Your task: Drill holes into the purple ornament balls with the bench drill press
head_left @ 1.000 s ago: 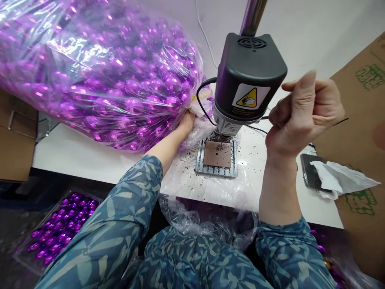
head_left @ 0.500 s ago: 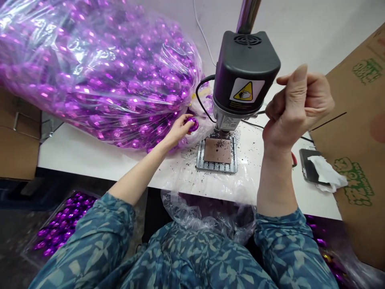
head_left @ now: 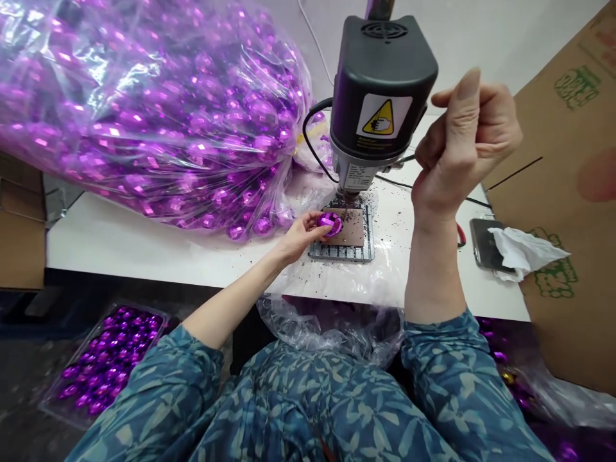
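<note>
Between the thumb and fingers of my left hand (head_left: pixel 304 234) is a shiny purple faceted ball (head_left: pixel 330 224). It is held over the left part of a brown square plate (head_left: pixel 353 232), which lies on the slotted metal base (head_left: pixel 339 254) of a small drill press. The black motor head (head_left: pixel 385 70) of the drill press stands above, with a yellow warning label. My right hand (head_left: pixel 469 138) is raised at the right side of the motor head, its fingers curled into a fist. Whatever is inside that fist is hidden. Dark shavings (head_left: pixel 353 213) are scattered over the plate and base.
A big clear bag (head_left: pixel 192 122) of purple balls fills the left of the white table (head_left: pixel 144 256). Below left stands a clear bin (head_left: pixel 161 314) of such balls. A phone (head_left: pixel 486 244) with a crumpled tissue (head_left: pixel 524 250) lies at right, near a cardboard box (head_left: pixel 577 173).
My left hand has brought the purple ball from beside the bag rightward and down, over the brown plate. My right hand stays closed beside the motor head. The whole view has shifted slightly.
</note>
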`<state>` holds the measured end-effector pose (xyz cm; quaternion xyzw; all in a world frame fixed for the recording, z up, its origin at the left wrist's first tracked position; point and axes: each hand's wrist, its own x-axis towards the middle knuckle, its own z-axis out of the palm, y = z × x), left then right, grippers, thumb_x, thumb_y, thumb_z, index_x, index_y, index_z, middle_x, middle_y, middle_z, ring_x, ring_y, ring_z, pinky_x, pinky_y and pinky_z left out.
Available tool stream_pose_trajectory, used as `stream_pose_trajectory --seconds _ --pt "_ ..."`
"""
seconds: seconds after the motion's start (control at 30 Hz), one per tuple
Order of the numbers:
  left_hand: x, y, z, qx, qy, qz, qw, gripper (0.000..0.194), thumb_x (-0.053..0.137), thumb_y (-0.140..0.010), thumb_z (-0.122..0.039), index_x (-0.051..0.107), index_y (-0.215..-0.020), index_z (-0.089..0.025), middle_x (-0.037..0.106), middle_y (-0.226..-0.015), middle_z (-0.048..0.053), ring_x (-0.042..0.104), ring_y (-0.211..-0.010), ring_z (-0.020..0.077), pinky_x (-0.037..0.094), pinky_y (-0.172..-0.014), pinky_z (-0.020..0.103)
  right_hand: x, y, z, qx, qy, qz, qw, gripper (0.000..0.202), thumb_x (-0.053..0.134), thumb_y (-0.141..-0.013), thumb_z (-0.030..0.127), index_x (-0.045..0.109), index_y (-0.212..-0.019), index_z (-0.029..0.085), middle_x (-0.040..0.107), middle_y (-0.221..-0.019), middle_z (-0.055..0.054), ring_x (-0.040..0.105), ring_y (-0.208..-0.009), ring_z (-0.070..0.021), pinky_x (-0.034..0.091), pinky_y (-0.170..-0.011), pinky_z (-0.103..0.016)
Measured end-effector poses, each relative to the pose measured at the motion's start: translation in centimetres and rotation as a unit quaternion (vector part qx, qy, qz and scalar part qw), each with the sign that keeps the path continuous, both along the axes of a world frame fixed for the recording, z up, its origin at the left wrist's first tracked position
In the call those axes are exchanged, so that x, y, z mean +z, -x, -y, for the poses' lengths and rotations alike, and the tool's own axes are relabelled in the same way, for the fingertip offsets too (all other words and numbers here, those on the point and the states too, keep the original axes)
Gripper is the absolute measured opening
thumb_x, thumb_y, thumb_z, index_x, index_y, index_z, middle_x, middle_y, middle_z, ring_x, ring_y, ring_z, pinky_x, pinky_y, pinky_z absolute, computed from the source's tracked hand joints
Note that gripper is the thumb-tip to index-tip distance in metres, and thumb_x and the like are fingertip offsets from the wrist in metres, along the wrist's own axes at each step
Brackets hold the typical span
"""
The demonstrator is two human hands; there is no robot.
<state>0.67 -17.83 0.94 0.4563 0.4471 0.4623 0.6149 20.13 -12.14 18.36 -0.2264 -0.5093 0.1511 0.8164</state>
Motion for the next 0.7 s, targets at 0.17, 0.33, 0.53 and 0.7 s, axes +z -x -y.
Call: stream_pose_trajectory --seconds 0.17,0.33,0.53,0.7 --pt "-1.4 -1.1 -1.8 0.04 -0.017 -0.066 0.997 0.052 0.093 -0.082 -0.036 0.072 -0.125 -0.015 0.081 -0.118 0.013 0.075 -0.095 0.0199 0.062 -0.079 0.031 0.2 0.2 0.7 -0.029 0.015 0.03 0.999 0.058 0.066 -0.079 0.075 0.062 -0.072 0.018 0.036 -0.049 0.009 0.028 -0.036 -0.001 0.019 -0.037 -0.025" --pt "-1.6 -1.5 -2.8 0.046 -0.056 -0.138 0.988 0.058 0.094 -0.081 -0.037 0.074 -0.132 -0.017 0.082 -0.118 0.011 0.075 -0.097 0.0201 0.062 -0.085 0.032 0.2 0.3 0.8 -0.035 0.012 0.03 0.999 0.057 0.065 -0.079 0.075 0.061 -0.072 0.019 0.035 -0.047 0.01 0.027 -0.035 -0.0012 0.019 -0.037 -0.026" --pt "-2.2 -2.4 -3.0 0.023 -0.148 -0.211 0.966 0.058 0.093 -0.082 -0.033 0.072 -0.134 -0.016 0.079 -0.121 0.012 0.076 -0.1 0.0227 0.064 -0.089 0.036 0.2 0.4 0.8 -0.031 0.0 0.028 0.999 0.052 0.066 -0.08 0.071 0.06 -0.071 0.02 0.031 -0.048 0.01 0.026 -0.036 -0.0031 0.02 -0.037 -0.029" --pt "-2.8 -3.5 -3.1 0.048 -0.231 -0.304 0.923 0.058 0.097 -0.078 -0.033 0.073 -0.129 -0.019 0.076 -0.122 0.011 0.073 -0.113 0.0284 0.062 -0.102 0.044 0.2 0.4 0.9 -0.068 0.013 0.056 0.996 0.056 0.058 -0.084 0.076 0.058 -0.071 0.022 0.035 -0.051 0.007 0.025 -0.037 -0.0039 0.021 -0.039 -0.029"
